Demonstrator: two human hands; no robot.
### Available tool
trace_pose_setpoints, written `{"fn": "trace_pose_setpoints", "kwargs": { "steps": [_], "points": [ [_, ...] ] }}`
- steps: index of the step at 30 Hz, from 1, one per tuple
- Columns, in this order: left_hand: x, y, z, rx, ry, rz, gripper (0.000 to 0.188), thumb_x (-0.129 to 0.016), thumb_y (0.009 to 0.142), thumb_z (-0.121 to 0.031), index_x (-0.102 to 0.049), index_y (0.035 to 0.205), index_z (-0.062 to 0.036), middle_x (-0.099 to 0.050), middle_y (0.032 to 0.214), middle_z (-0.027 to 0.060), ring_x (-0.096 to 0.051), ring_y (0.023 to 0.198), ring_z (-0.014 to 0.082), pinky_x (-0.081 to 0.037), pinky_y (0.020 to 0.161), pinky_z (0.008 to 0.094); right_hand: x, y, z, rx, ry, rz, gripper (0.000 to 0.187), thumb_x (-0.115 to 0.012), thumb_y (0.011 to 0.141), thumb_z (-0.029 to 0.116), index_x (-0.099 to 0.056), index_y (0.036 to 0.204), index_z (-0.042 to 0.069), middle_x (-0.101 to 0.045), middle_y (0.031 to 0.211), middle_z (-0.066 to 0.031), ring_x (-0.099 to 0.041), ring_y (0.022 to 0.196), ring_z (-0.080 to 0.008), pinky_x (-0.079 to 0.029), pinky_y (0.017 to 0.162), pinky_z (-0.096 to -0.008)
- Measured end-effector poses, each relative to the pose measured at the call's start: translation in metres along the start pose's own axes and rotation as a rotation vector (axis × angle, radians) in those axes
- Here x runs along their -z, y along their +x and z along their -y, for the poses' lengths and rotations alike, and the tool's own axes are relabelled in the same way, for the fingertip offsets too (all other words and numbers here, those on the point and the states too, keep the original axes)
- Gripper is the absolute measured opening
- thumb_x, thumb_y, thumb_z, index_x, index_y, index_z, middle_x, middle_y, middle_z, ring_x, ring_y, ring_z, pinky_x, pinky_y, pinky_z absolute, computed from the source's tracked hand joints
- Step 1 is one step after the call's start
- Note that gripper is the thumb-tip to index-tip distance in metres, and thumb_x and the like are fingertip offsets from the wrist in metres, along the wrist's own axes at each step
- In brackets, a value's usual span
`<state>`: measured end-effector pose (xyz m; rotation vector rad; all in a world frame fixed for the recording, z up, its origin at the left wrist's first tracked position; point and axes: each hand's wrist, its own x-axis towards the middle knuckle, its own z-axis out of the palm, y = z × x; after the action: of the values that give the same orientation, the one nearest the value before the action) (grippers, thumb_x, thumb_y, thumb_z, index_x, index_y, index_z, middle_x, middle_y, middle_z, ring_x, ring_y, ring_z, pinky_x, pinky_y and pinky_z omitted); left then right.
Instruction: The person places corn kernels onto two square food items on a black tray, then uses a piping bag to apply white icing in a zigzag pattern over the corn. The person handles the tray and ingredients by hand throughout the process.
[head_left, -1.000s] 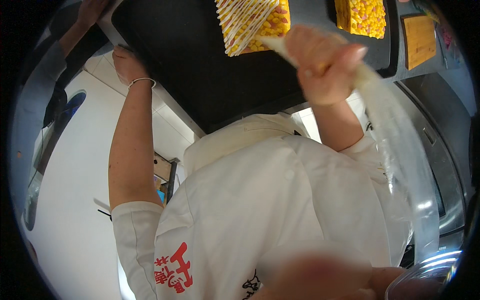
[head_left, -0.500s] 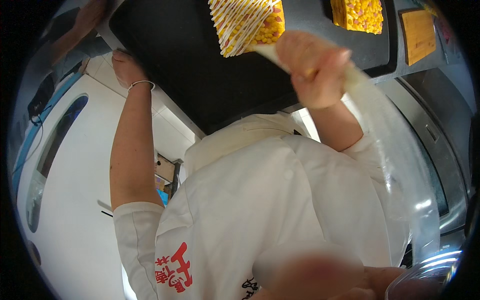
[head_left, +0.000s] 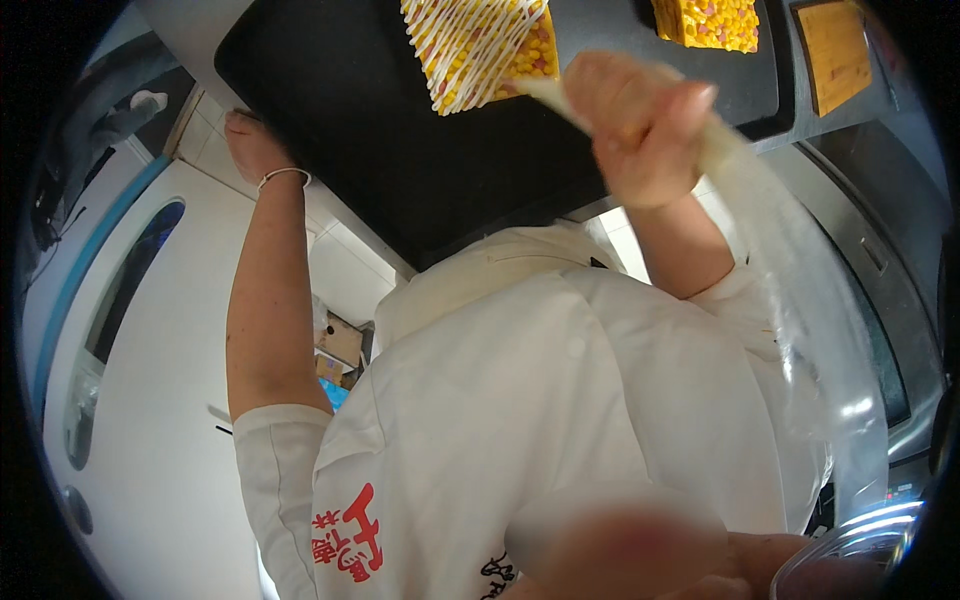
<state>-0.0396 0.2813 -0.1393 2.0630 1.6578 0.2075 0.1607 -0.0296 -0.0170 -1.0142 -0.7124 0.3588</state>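
Note:
My right hand is closed around a clear plastic piping bag, whose long body hangs down to the right. The bag's narrow tip is at the near right edge of a square bread slab topped with yellow corn and pink bits. White slanting lines of sauce cover most of that slab; its right edge shows fewer. A second corn-topped slab, without white lines, sits at the far right of the black baking tray. At the tray's left, my left hand is curled against the metal table edge.
A wooden board lies right of the tray. Stainless steel equipment stands at the right. A white door with an oval window is at the left. A clear plastic container shows at the lower right.
My right hand and the bag have shifted slightly up and right relative to the slab. The view has shifted a little. Another person's arm at the upper left has gone from sight.

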Motion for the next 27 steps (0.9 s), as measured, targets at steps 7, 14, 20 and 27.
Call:
{"fn": "trace_pose_setpoints", "kwargs": {
  "steps": [7, 14, 20, 27],
  "points": [
    [-0.003, 0.001, 0.01, -0.099, 0.134, -0.036, 0.057, -0.023, 0.106, -0.038, -0.066, 0.1, -0.0007, -0.068, 0.11, 0.0262, -0.061, 0.103, 0.0478, -0.047, 0.089, 0.0523, 0.011, 0.013, 0.011, -0.087, -0.123, -0.053, 0.064, -0.022, 0.111, 0.05, -0.031, 0.06, 0.011, -0.034, 0.051, -0.0023, -0.033, 0.048, -0.0217, -0.032, 0.053, -0.0358],
    [-0.001, -0.002, 0.001, 0.008, 0.006, -0.019, 0.057, -0.024, 0.106, -0.038, -0.064, 0.099, 0.0016, -0.068, 0.107, 0.0262, -0.063, 0.099, 0.0449, -0.047, 0.087, 0.0493, 0.012, 0.002, 0.006, -0.072, -0.103, -0.038, 0.064, -0.021, 0.111, 0.048, -0.033, 0.06, 0.011, -0.038, 0.055, -0.0036, -0.03, 0.048, -0.0209, -0.03, 0.052, -0.0365],
    [-0.004, 0.004, 0.011, -0.043, 0.031, -0.024, 0.059, -0.022, 0.106, -0.039, -0.065, 0.1, 0.001, -0.067, 0.108, 0.0278, -0.06, 0.1, 0.0496, -0.046, 0.088, 0.0528, 0.027, 0.001, 0.01, -0.101, -0.116, -0.044, 0.064, -0.023, 0.111, 0.047, -0.033, 0.06, 0.01, -0.038, 0.055, -0.0045, -0.034, 0.051, -0.0215, -0.032, 0.054, -0.0371],
    [-0.002, 0.002, 0.011, -0.018, -0.015, -0.02, 0.06, -0.023, 0.106, -0.041, -0.064, 0.1, 0.0018, -0.067, 0.106, 0.029, -0.06, 0.098, 0.0505, -0.046, 0.087, 0.054, 0.019, -0.003, 0.008, -0.044, -0.132, -0.036, 0.063, -0.021, 0.111, 0.045, -0.032, 0.061, 0.009, -0.035, 0.055, -0.0042, -0.031, 0.049, -0.0215, -0.03, 0.051, -0.0358]
  ]
}}
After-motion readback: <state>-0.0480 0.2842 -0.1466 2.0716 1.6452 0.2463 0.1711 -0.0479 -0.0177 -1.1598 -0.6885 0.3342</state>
